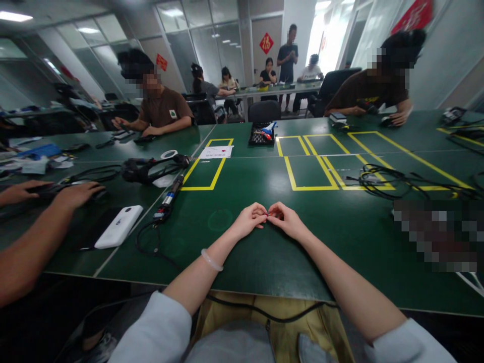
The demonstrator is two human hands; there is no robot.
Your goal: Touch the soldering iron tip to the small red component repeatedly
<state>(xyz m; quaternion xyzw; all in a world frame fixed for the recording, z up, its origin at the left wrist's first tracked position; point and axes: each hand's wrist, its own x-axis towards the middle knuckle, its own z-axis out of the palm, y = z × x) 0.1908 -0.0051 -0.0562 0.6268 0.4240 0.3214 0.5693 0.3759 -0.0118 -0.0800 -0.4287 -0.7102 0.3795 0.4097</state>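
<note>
One tiny object (268, 214) between both hands (250, 220)

The green counter (242, 262), marked with yellow tape outlines (196, 188), spans the foreground; black office chairs (264, 110) stand beyond its far edge. Glazed partition panels (192, 45) and a gray door (260, 60) bearing a red diamond-shaped sign (266, 44) form the rear wall. Ceiling lights (15, 16) are lit, and bright light fills the opening at right rear.

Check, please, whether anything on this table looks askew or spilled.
The black cables at right look untidy, tangled across yellow tape; a faint ring, perhaps residue, marks the green table. No spill is evident.
</note>
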